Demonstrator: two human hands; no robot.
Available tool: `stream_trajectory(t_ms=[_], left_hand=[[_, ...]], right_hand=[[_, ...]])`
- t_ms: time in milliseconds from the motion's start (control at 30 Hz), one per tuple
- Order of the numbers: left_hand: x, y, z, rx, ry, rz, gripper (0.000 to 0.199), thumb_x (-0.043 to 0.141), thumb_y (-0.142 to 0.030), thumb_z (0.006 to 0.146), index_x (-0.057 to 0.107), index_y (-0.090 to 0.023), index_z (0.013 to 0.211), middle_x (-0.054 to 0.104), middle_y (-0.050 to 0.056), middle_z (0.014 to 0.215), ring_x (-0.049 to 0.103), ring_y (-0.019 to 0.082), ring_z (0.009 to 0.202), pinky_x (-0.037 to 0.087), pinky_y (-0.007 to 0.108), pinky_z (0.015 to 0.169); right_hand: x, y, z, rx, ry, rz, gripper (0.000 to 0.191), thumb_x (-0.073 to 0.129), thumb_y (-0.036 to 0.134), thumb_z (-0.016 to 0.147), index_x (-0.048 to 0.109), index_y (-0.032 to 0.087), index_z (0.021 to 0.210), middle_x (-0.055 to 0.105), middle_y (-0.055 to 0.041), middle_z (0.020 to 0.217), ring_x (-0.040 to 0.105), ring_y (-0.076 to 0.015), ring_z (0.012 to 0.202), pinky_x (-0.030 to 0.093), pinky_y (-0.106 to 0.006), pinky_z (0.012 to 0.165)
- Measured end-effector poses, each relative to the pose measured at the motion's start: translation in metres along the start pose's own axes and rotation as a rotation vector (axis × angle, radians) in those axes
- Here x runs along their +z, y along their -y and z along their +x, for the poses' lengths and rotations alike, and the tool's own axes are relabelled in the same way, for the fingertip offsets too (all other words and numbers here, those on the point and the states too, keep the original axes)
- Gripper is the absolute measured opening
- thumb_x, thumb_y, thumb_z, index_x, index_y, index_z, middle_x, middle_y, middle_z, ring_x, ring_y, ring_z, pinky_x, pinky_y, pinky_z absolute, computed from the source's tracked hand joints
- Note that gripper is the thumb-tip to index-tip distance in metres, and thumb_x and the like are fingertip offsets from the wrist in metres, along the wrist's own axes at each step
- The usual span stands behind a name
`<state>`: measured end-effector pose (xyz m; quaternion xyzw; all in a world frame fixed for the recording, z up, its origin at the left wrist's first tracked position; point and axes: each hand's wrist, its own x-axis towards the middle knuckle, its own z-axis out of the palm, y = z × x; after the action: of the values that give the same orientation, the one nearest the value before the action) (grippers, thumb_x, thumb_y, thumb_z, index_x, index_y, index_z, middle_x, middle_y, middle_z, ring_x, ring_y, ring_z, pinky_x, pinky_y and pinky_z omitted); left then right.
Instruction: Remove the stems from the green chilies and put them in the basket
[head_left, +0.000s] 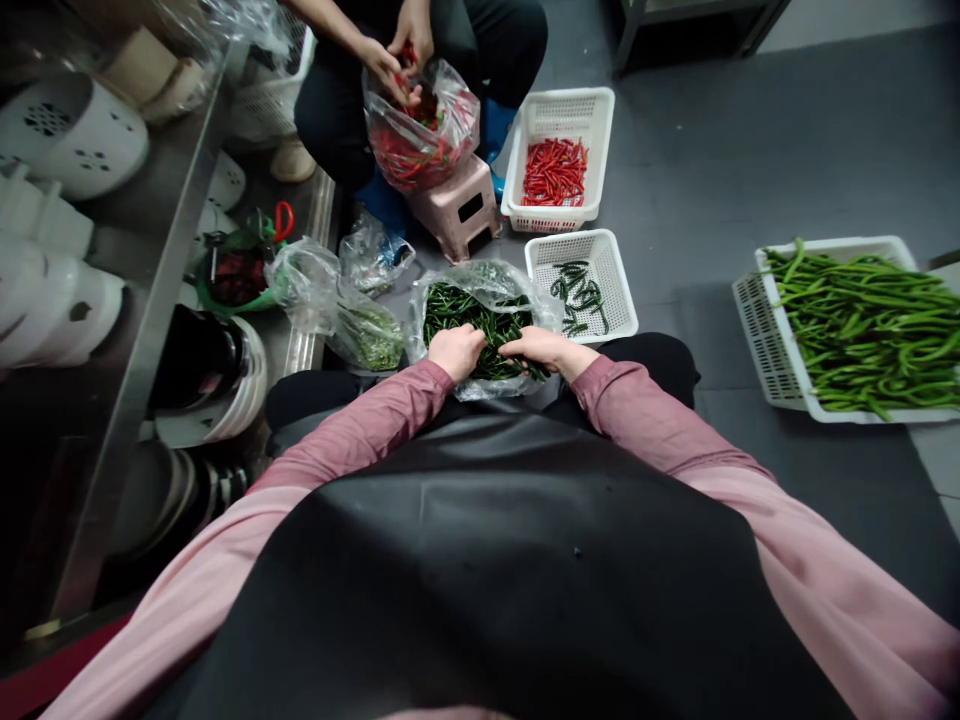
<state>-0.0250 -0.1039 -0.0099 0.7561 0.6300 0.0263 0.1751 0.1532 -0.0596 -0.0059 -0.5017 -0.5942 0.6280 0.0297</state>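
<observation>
A clear plastic bag [551, 305] full of dark green chilies [448, 308] stands open just in front of my lap. Over its left part is my left hand [456, 352], fingers curled closed, with what they hold hidden from view. My right hand [541, 347] reaches in from the other side, closed around a few green chilies [534, 369] that stick out below the fingers. Right behind the bag sits a small white basket [624, 305] with some loose green chilies [581, 295] lying in it.
Opposite me a person's hands [401, 70] handle red chilies over a bag [409, 160] on a pink stool [457, 205]. A white basket [604, 130] holds red chilies [555, 172]. Long green peppers fill another basket [776, 345] at right. A metal shelf [161, 270] runs along the left.
</observation>
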Motion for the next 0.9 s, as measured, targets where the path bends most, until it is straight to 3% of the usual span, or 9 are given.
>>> stream_trajectory(t_ms=[100, 167, 267, 400, 600, 767, 900], left_hand=[[0.006, -0.001, -0.015, 0.192, 0.190, 0.242, 0.027, 0.042, -0.021, 0.089, 0.067, -0.019, 0.098, 0.063, 0.012, 0.101, 0.058, 0.021, 0.100, 0.045, 0.030, 0.080], [0.010, -0.005, -0.021, 0.235, 0.389, 0.289, 0.028, 0.043, -0.019, 0.088, 0.068, -0.020, 0.100, 0.066, 0.011, 0.099, 0.061, 0.021, 0.096, 0.045, 0.030, 0.081], [0.017, -0.011, -0.016, 0.157, 0.574, 0.326, 0.027, 0.047, -0.025, 0.087, 0.070, -0.019, 0.099, 0.069, 0.014, 0.092, 0.065, 0.024, 0.092, 0.047, 0.032, 0.080], [0.030, -0.018, 0.005, 0.123, 0.586, 0.331, 0.034, 0.049, -0.033, 0.085, 0.069, -0.015, 0.107, 0.069, 0.019, 0.097, 0.065, 0.030, 0.094, 0.049, 0.036, 0.077], [0.049, -0.025, 0.019, 0.139, 0.697, 0.327, 0.041, 0.053, -0.028, 0.081, 0.063, -0.019, 0.120, 0.066, 0.017, 0.106, 0.065, 0.028, 0.095, 0.050, 0.034, 0.077], [0.056, -0.026, 0.007, 0.249, 0.536, 0.358, 0.035, 0.039, -0.023, 0.088, 0.066, -0.017, 0.111, 0.059, 0.017, 0.116, 0.062, 0.028, 0.100, 0.050, 0.035, 0.078], [0.061, -0.029, 0.007, 0.290, 0.543, 0.328, 0.039, 0.032, -0.018, 0.091, 0.056, -0.015, 0.121, 0.061, 0.016, 0.112, 0.063, 0.026, 0.098, 0.050, 0.036, 0.077]], right_hand=[[0.005, -0.006, 0.004, 0.099, -0.076, -0.566, 0.012, 0.069, 0.019, 0.064, 0.067, 0.011, 0.072, 0.066, -0.0130, 0.066, 0.064, -0.0211, 0.065, 0.047, -0.026, 0.056], [0.010, -0.010, 0.006, 0.137, 0.017, -0.883, 0.025, 0.072, 0.016, 0.058, 0.072, 0.009, 0.082, 0.069, -0.0190, 0.080, 0.067, -0.0285, 0.081, 0.049, -0.029, 0.063], [0.015, -0.013, 0.006, 0.124, 0.171, -1.043, 0.041, 0.072, 0.018, 0.056, 0.072, 0.009, 0.096, 0.070, -0.0209, 0.094, 0.067, -0.0321, 0.089, 0.051, -0.033, 0.068], [0.009, -0.009, 0.001, 0.118, 0.229, -1.077, 0.037, 0.071, 0.020, 0.058, 0.073, 0.007, 0.092, 0.070, -0.0208, 0.093, 0.067, -0.0310, 0.088, 0.052, -0.034, 0.071], [0.002, -0.003, -0.007, 0.102, 0.258, -1.114, 0.036, 0.071, 0.019, 0.060, 0.074, 0.007, 0.093, 0.070, -0.0199, 0.095, 0.067, -0.0302, 0.089, 0.051, -0.033, 0.071], [0.002, 0.000, -0.008, 0.122, 0.277, -1.138, 0.040, 0.070, 0.021, 0.063, 0.073, 0.006, 0.099, 0.070, -0.0200, 0.098, 0.067, -0.0283, 0.090, 0.051, -0.031, 0.072], [0.002, 0.002, -0.009, 0.135, 0.285, -1.175, 0.048, 0.069, 0.024, 0.065, 0.069, 0.003, 0.109, 0.067, -0.0216, 0.107, 0.065, -0.0299, 0.095, 0.051, -0.032, 0.073]])
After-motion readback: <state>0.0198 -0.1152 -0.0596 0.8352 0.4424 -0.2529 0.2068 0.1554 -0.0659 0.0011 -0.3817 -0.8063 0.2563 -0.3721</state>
